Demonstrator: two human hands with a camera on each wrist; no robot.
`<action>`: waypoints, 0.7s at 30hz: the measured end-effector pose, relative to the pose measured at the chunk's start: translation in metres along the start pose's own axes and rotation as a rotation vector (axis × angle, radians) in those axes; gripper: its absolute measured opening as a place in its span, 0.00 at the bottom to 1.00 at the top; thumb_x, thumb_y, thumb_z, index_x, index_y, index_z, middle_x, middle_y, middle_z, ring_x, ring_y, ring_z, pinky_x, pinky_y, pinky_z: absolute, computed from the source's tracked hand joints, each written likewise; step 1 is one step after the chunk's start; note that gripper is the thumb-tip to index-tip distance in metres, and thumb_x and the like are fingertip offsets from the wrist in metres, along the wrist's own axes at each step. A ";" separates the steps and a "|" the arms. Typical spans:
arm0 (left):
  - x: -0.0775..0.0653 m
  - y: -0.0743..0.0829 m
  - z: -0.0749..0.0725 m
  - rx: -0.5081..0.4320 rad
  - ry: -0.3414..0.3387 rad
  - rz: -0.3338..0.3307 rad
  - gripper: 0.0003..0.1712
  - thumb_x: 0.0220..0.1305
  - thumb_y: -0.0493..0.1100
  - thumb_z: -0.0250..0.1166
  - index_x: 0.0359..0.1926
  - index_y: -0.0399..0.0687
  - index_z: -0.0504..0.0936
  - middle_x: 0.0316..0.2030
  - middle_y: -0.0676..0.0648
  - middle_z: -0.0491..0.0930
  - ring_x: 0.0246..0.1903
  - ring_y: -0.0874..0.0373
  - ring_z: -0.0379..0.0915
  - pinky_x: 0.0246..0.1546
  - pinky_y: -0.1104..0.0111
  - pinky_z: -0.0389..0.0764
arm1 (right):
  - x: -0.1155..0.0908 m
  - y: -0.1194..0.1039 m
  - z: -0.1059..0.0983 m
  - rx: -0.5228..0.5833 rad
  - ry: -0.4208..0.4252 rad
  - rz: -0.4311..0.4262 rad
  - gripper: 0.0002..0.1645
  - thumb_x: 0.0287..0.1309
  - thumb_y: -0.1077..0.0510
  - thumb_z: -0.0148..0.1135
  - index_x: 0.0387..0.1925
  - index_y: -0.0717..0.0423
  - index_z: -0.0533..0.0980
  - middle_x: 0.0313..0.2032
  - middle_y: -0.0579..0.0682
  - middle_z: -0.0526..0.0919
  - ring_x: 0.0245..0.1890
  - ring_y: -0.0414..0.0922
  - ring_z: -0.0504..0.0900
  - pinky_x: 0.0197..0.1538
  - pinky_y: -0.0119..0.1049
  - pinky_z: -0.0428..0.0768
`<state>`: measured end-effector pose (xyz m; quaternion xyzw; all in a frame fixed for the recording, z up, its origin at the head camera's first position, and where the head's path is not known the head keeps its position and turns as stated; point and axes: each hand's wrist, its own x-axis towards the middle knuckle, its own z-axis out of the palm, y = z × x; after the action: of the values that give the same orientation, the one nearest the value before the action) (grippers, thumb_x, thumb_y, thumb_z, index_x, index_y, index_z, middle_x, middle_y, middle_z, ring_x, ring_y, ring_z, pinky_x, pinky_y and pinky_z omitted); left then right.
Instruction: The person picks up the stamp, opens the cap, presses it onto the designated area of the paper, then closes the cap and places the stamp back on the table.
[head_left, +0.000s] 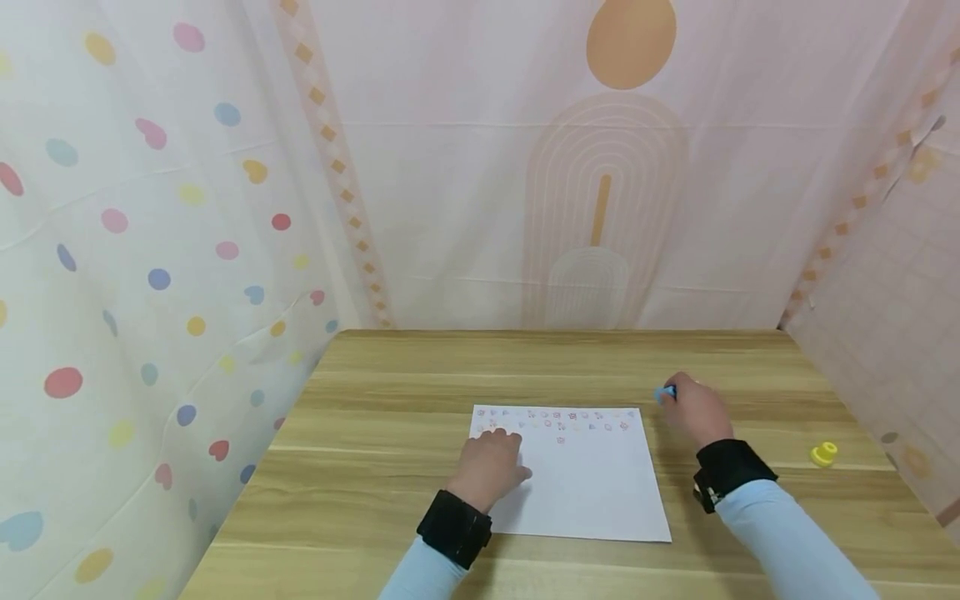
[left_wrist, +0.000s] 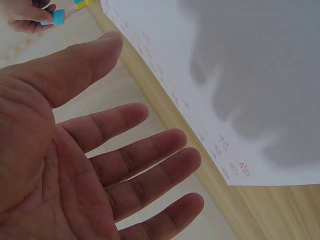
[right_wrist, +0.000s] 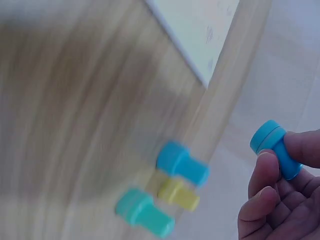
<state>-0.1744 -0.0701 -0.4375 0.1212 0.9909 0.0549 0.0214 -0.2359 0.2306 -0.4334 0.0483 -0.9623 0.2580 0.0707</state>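
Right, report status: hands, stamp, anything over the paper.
Left hand open, fingers spread. Right hand pinching blue stamp, clear of paper. Left hand covers part of paper's left side; rest unobstructed.

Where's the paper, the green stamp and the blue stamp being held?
Paper point(head_left: 581, 479): head view, its bare middle.
Green stamp point(right_wrist: 144, 213): right wrist view, the start of its handle.
Held blue stamp point(right_wrist: 280, 150): right wrist view, its handle.

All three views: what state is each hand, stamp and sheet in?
Left hand: open, fingers spread
Right hand: curled, gripping
Held blue stamp: gripped in right hand
Sheet: flat, marked along its far part
Other blue stamp: unheld, on table
Yellow stamp: unheld, on table
Green stamp: unheld, on table
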 end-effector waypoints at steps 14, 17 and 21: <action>0.008 0.002 0.010 -0.014 0.038 0.022 0.23 0.51 0.53 0.71 0.45 0.43 0.84 0.34 0.43 0.85 0.29 0.52 0.75 0.33 0.57 0.82 | -0.020 -0.030 0.041 0.151 -0.090 0.177 0.19 0.67 0.58 0.52 0.53 0.69 0.70 0.45 0.67 0.79 0.36 0.54 0.75 0.38 0.47 0.81; 0.009 0.004 0.010 -0.024 0.053 0.032 0.24 0.52 0.54 0.71 0.45 0.43 0.84 0.34 0.44 0.85 0.29 0.52 0.76 0.32 0.58 0.82 | -0.022 -0.038 0.046 0.172 -0.098 0.175 0.19 0.66 0.59 0.54 0.52 0.69 0.71 0.46 0.66 0.79 0.37 0.54 0.75 0.41 0.49 0.81; 0.010 0.007 0.009 -0.032 0.064 0.040 0.24 0.54 0.55 0.69 0.47 0.44 0.84 0.36 0.44 0.85 0.31 0.52 0.77 0.33 0.58 0.82 | -0.026 -0.050 0.052 0.232 -0.117 0.194 0.17 0.65 0.59 0.56 0.50 0.67 0.72 0.46 0.64 0.79 0.38 0.54 0.75 0.45 0.51 0.81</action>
<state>-0.1820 -0.0604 -0.4460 0.1387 0.9874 0.0750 -0.0095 -0.2100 0.1623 -0.4577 -0.0219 -0.9287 0.3699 -0.0168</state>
